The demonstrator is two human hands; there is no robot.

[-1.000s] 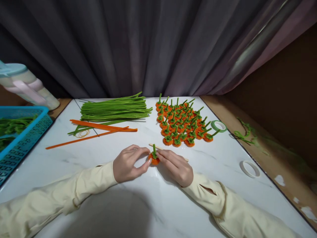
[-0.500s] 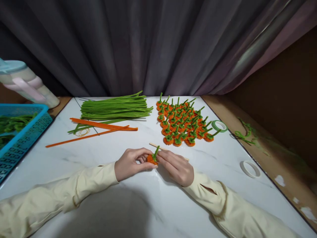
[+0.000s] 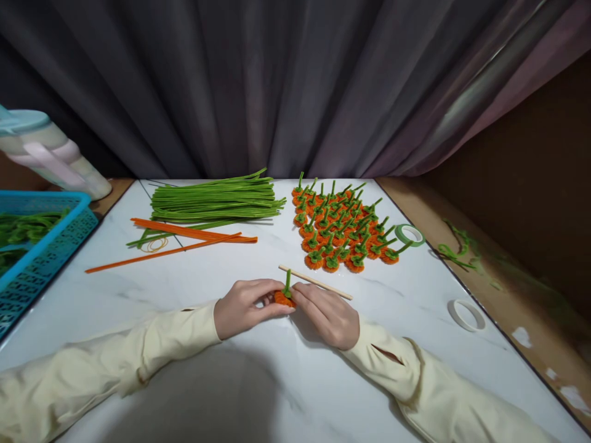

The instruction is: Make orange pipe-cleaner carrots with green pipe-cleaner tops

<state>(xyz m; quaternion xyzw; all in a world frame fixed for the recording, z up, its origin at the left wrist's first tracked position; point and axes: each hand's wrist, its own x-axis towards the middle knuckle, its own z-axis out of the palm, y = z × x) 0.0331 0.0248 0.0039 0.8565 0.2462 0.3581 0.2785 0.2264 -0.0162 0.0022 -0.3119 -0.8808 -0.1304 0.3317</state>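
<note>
Between my two hands is a small orange pipe-cleaner pumpkin with a green stem standing upright. My left hand pinches it from the left, thumb below and fingers behind. From the right, my right hand has its closed fingertips on the pumpkin's side; its thumb is mostly hidden. Just behind my right hand a thin wooden stick lies on the white marbled table. Farther back sits a cluster of finished pumpkins of the same kind, green stems pointing up.
Green pipe cleaners lie in a bundle at the back left, orange pipe cleaners before them. A blue basket and a tumbler stand left. Green tape and a white roll lie right. A curtain hangs behind.
The pumpkin has tilted so its stem stands more upright. My right hand has shifted slightly left and down, showing more of the wooden stick.
</note>
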